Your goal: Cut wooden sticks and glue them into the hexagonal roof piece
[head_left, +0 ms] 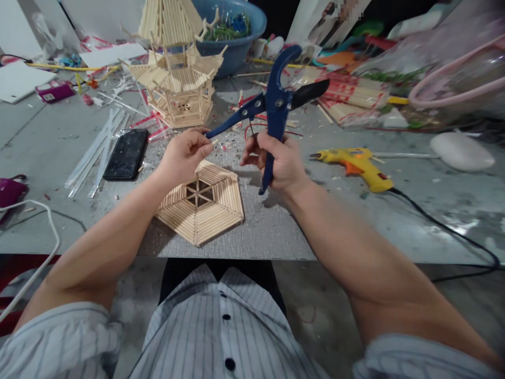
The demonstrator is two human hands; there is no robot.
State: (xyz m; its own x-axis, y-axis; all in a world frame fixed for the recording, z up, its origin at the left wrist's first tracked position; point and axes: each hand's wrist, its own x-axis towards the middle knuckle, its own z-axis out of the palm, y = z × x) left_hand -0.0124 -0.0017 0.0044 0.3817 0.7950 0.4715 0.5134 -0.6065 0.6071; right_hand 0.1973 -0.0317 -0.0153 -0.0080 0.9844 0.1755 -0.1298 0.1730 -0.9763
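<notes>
My right hand (pixel 276 163) is closed round one handle of a blue cutter (pixel 276 105), held upright above the table with its black blade open toward the right. Pinched in the fingers of my left hand (pixel 183 155) is a small wooden stick piece (pixel 214 141), close to the cutter's other handle. Just below both hands a flat hexagonal panel of wooden sticks (pixel 203 202) lies on a grey mat (pixel 260 226). Behind it stands a wooden stick pagoda model (pixel 177 79).
A black phone (pixel 127 153) and clear glue sticks (pixel 97 152) lie to the left. A yellow glue gun (pixel 357 166) with a black cord rests at right. Behind are a blue basin (pixel 236 31), packs of sticks (pixel 355 97) and plastic bags. A white cable (pixel 35 247) hangs at left.
</notes>
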